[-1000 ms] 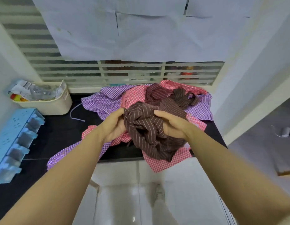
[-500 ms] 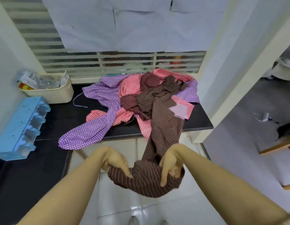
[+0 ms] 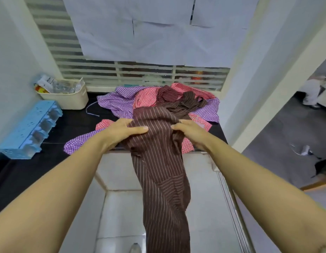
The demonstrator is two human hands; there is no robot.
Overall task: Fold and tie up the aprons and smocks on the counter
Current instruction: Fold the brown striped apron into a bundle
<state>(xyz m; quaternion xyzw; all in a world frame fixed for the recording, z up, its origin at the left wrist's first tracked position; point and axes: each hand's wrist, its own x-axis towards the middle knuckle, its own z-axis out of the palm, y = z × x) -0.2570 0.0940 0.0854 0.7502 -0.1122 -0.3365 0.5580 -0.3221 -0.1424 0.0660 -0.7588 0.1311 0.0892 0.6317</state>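
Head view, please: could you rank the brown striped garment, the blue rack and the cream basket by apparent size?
1. brown striped garment
2. blue rack
3. cream basket, farther back, so this placing is unsure

Both your arms reach straight forward, bare forearms converging. Your left hand (image 3: 122, 133) and right hand (image 3: 192, 133) sit level, thumbs pointing inward, each gripping the brown striped garment (image 3: 158, 161) between thumb and fingers.

Home utility corner, black stone counter (image 3: 76, 123), louvred window (image 3: 140, 72), tiled floor (image 3: 120, 212), cream storage basket (image 3: 67, 99)
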